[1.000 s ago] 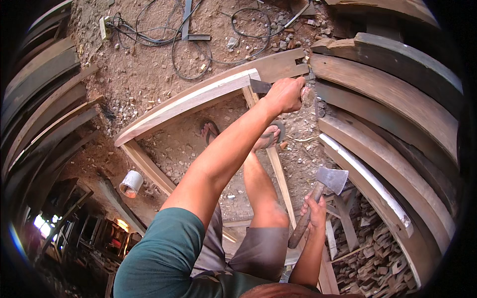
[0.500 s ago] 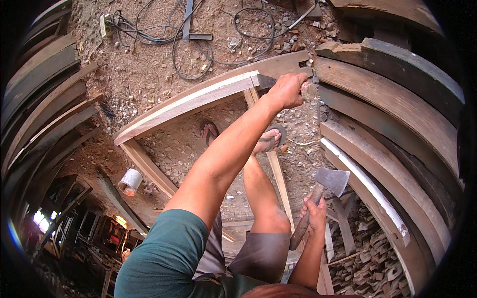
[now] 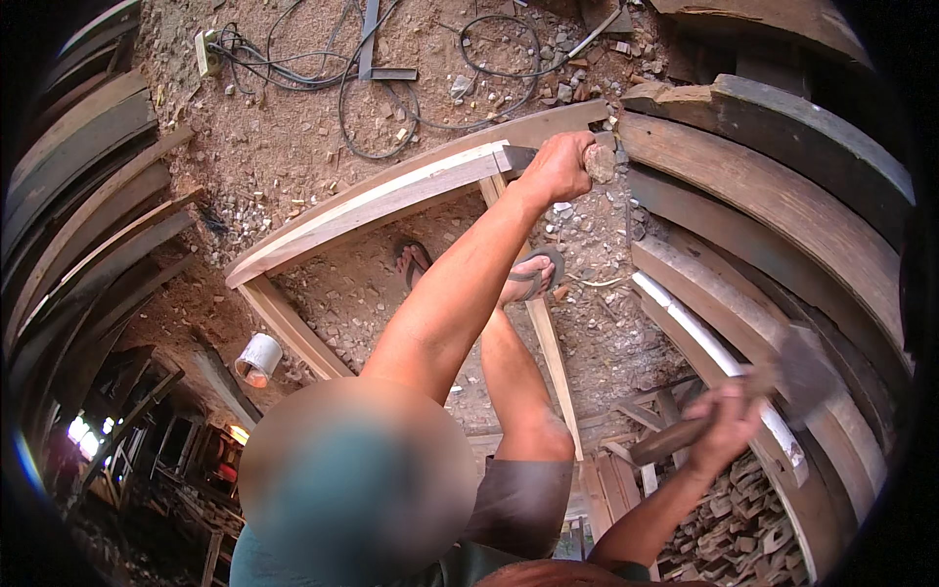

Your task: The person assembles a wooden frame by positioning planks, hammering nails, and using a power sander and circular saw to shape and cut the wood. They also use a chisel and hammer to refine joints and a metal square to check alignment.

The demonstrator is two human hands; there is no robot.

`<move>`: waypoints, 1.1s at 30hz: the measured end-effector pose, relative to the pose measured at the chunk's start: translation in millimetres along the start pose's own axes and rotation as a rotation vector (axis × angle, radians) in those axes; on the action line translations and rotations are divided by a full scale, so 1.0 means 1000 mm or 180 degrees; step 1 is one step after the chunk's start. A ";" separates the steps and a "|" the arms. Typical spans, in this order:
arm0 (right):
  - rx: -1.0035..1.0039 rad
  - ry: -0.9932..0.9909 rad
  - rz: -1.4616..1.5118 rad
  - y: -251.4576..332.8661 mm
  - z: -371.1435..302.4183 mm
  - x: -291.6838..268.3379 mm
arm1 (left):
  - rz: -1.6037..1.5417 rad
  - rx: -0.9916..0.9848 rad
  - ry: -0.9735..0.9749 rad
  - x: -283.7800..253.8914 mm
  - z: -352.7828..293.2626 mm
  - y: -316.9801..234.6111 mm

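My left hand (image 3: 558,174) is closed around a wide chisel (image 3: 600,164). Its dark blade meets the right end of a pale, curved wooden rail (image 3: 391,188), and the frayed wooden butt sticks out on the other side of my fist. Well out to the lower right, my right hand (image 3: 722,428) grips a hatchet (image 3: 670,442) by its wooden handle. Motion smears the hatchet's head, which is in front of the stacked boards. The rail is joined to wooden legs (image 3: 296,328). A blurred round patch covers my upper left arm.
Curved boards (image 3: 763,171) are stacked along the right, with more timber (image 3: 88,176) at left. Wood offcuts (image 3: 729,528) lie heaped lower right. A white bucket (image 3: 258,356) stands left of the frame. Cables (image 3: 284,70) and a metal square (image 3: 368,44) lie on the rubble-strewn ground beyond.
My right hand has swung the hatchet outward to the right, away from my knee. My left hand has shifted slightly left and remains closed on the chisel at the rail's end.
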State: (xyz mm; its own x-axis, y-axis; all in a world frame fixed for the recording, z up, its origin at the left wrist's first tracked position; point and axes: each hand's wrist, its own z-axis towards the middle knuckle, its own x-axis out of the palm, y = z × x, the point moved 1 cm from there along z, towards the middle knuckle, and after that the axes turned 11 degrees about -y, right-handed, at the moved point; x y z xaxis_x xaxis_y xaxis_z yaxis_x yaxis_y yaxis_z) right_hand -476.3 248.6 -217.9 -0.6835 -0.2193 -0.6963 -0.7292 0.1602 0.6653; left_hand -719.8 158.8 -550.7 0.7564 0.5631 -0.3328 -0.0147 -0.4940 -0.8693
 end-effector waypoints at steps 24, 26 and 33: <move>-0.1522 -0.1098 -0.0030 -0.041 0.062 0.207 | -0.0031 -0.0171 0.0001 -0.006 0.019 0.010; -0.1732 0.1090 -0.1547 -0.205 0.055 0.243 | -0.0325 -0.0177 0.0349 0.023 0.012 -0.017; -0.1280 -0.0236 -0.0095 0.105 0.068 0.104 | -0.0063 -0.0375 -0.0007 -0.022 0.004 0.025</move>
State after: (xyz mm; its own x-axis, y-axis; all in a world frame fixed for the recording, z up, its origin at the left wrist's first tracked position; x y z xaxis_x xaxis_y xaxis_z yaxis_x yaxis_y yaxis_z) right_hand -626.2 308.2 -238.4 -0.6734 -0.1457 -0.7247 -0.6874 -0.2373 0.6864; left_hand -739.3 137.4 -566.5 0.7544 0.5748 -0.3170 0.0771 -0.5571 -0.8268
